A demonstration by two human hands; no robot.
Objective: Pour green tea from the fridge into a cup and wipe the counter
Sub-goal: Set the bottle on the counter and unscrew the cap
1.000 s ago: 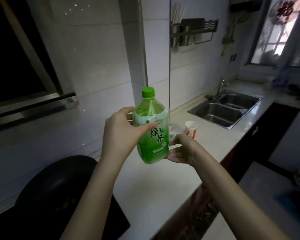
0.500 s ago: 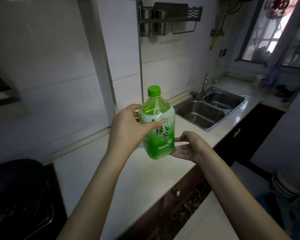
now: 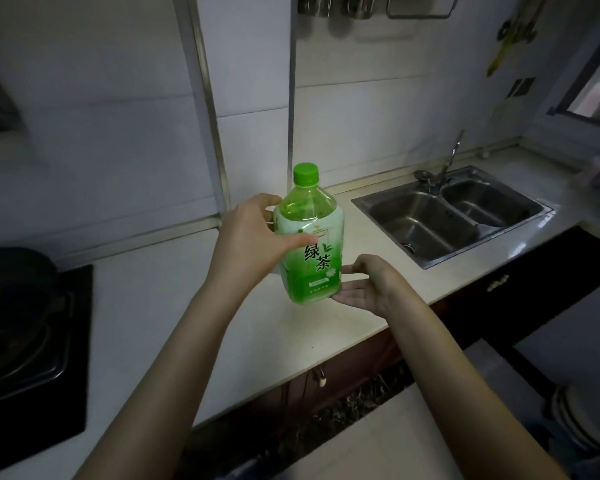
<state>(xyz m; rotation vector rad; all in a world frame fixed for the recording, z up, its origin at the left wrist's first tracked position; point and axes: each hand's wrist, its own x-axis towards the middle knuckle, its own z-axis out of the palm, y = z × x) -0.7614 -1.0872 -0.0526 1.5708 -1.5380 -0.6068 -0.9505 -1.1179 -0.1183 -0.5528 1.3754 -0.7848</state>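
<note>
Bottle [image 3: 309, 237] upright over mid worktop [image 3: 174, 306], w/ left hand [image 3: 253, 237] gripping its left side near the shoulder & right hand [image 3: 364, 285] palm-up at its lower right, by the base. Hob [image 3: 35, 358] set in worktop at far left, pan [image 3: 11, 271] on it. Sink [image 3: 454, 216] sunk into worktop to the right, 2 basins side by side; tap [image 3: 447, 164] behind it, nr the wall. Rack [image 3: 371, 5] on wall above, top centre. Cupboard fronts [image 3: 534, 289] below worktop's near edge.
</note>
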